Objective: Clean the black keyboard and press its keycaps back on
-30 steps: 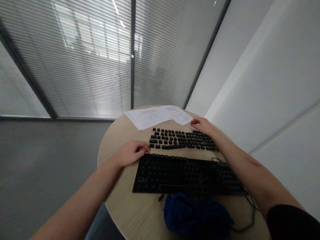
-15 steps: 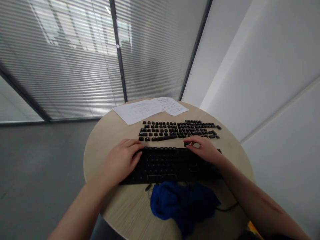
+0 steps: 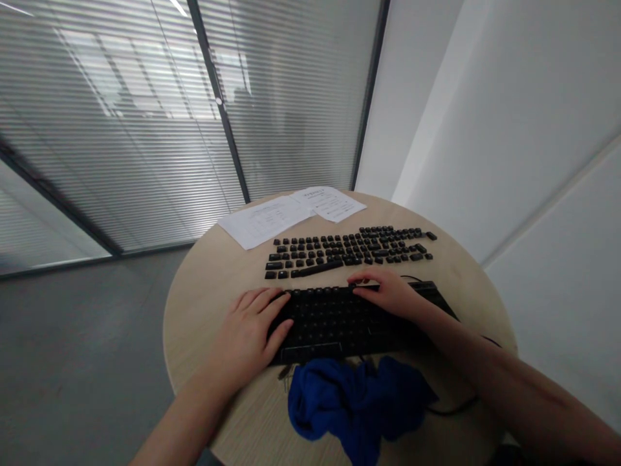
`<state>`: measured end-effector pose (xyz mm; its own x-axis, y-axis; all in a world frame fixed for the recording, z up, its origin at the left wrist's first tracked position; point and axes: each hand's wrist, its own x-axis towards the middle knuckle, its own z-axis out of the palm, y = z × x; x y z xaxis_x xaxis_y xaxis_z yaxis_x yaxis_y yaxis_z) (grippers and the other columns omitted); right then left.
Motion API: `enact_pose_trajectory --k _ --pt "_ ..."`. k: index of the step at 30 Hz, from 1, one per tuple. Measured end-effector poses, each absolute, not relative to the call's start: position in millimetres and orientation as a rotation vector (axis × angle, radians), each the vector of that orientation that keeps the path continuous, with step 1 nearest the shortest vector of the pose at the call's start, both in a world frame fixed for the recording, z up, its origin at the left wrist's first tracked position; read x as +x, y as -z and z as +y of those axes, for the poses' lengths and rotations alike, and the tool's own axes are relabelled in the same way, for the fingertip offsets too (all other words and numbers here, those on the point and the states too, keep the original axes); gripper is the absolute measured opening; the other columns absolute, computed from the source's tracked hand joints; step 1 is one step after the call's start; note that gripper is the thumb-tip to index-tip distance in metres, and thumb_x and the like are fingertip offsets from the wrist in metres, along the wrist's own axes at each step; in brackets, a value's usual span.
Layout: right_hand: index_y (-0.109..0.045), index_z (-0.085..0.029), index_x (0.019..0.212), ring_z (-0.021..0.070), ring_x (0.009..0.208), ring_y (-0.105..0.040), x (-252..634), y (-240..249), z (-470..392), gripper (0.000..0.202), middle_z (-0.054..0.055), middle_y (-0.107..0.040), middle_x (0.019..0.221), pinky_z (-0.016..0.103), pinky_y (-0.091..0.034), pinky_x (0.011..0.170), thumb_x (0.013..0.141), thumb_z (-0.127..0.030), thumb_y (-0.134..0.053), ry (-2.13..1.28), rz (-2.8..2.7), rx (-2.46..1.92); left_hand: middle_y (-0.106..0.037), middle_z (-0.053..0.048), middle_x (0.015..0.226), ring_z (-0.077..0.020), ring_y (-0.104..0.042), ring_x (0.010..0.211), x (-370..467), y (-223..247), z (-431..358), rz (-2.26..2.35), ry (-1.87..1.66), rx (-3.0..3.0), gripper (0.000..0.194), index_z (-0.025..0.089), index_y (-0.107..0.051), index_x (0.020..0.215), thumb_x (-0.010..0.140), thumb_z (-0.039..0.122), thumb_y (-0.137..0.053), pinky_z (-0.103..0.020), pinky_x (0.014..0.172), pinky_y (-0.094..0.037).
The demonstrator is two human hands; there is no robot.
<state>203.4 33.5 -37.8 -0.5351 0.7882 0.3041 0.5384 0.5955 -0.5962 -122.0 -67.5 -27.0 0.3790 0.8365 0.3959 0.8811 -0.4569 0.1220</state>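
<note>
A black keyboard (image 3: 330,317) lies on the round table with most of its caps off; a row of caps stands along its far edge. My left hand (image 3: 255,323) rests on the keyboard's left end, fingers spread and holding nothing. Over the far edge, right of that row, my right hand (image 3: 391,294) pinches a small black keycap, largely hidden by the fingertips. Beyond the keyboard lie several rows of loose black keycaps, with a long space bar (image 3: 320,268) in the nearest row.
White printed sheets (image 3: 266,220) lie at the table's far side. A crumpled blue cloth (image 3: 359,404) is in front of the keyboard, beside a small dark tool (image 3: 285,372). A black cable (image 3: 453,410) runs off to the right. Blinds and a white wall stand behind.
My right hand has brought the keycap from above the far edge down onto the keyboard's top row. The keyboard has shifted, and my left hand has moved right with spread fingers.
</note>
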Motion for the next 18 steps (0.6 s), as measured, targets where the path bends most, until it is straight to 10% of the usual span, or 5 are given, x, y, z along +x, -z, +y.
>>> enact_pose_trajectory --k 18 --pt "-0.074 -0.021 0.108 0.0223 0.098 -0.075 197 49 38 0.028 0.008 -0.078 0.107 0.042 -0.060 0.094 0.082 -0.031 -0.074 -0.962 -2.011 -1.106 -0.064 -0.016 0.129 -0.0347 -0.056 0.118 -112 31 -69 -1.598 0.603 -2.487 0.050 0.015 -0.066 0.131 0.100 0.050 -0.047 -0.054 0.106 -0.045"
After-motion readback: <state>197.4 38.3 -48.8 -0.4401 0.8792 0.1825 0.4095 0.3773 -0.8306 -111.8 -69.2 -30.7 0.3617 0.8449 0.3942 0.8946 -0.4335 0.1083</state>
